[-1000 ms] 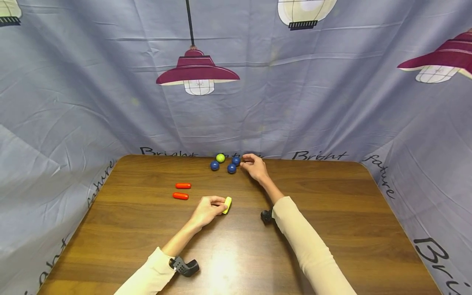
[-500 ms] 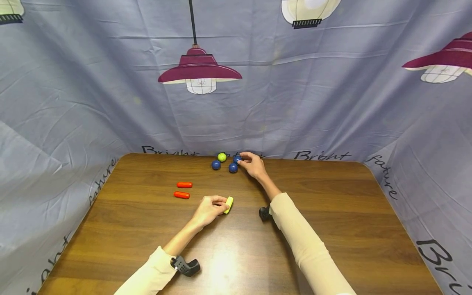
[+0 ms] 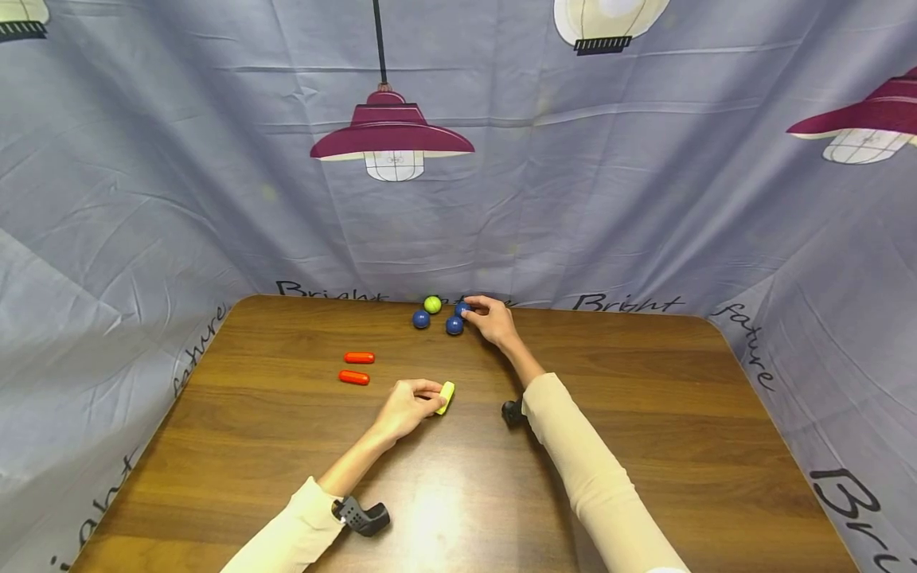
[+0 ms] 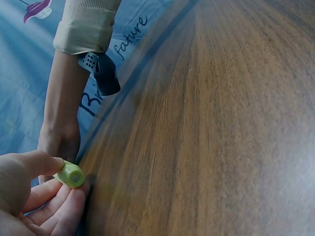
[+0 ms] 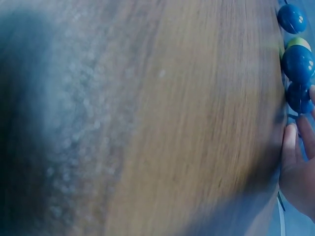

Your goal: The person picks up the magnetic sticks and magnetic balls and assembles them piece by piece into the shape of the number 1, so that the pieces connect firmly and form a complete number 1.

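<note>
My left hand (image 3: 404, 410) pinches a short yellow rod (image 3: 446, 398) between thumb and fingers over the middle of the table. In the left wrist view the rod (image 4: 72, 175) shows a rounded end with a small grey disc in it. At the table's far edge my right hand (image 3: 493, 320) pinches a blue ball (image 3: 462, 309), partly hidden by the fingers. A second blue ball (image 3: 454, 325) lies just in front of it. Another blue ball (image 3: 421, 319) and a yellow-green ball (image 3: 432, 305) are a little to the left.
Two red rods (image 3: 360, 358) lie side by side, left of my left hand, on the brown wooden table (image 3: 659, 414). A grey-blue curtain (image 3: 559, 199) with printed lamps and lettering hangs behind the far edge and at both sides.
My right hand has moved slightly left, and its thumb and fingers have closed on the rear blue ball. The left hand keeps its hold on the yellow rod. The view shifts slightly.
</note>
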### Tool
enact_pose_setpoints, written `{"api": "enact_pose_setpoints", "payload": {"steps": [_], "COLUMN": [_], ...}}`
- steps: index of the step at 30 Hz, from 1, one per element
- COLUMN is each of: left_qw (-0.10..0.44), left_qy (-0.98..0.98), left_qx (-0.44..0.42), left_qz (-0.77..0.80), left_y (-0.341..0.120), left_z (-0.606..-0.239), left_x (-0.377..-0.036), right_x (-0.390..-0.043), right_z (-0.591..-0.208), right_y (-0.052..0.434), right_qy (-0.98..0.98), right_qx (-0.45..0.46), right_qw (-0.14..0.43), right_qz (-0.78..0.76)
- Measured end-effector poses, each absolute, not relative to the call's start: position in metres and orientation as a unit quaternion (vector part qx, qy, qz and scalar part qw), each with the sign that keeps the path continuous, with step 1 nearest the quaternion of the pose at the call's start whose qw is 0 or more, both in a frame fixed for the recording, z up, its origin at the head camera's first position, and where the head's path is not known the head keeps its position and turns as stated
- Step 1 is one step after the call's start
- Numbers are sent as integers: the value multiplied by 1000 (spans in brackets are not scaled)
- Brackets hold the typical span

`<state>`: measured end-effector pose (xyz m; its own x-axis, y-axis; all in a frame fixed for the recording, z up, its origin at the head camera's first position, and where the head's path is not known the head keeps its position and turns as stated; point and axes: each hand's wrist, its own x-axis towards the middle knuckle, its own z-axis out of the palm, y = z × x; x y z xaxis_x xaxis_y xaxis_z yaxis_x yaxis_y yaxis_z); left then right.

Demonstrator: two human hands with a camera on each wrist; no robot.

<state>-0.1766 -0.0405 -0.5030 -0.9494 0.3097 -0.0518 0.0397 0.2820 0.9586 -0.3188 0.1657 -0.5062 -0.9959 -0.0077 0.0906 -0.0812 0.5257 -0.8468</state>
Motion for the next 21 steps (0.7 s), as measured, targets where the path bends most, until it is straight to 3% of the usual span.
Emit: {"api": "enact_pose_setpoints", "payload": {"steps": [7,21], "left_qw": [108,121], "left_qy": [787,792], "left_qx": [131,110], "left_qz": [594,588], "left_y": [-38,-37], "left_z": [-479,-503], "left_x": [-167,-180], "right_x": [-318,-317], "right_z": [-503,-504], "right_y": [165,166], "right_qy": [-879,-865], "right_qx": [27,0], "right_qw": [48,36], "right_qz": [474,501]}}
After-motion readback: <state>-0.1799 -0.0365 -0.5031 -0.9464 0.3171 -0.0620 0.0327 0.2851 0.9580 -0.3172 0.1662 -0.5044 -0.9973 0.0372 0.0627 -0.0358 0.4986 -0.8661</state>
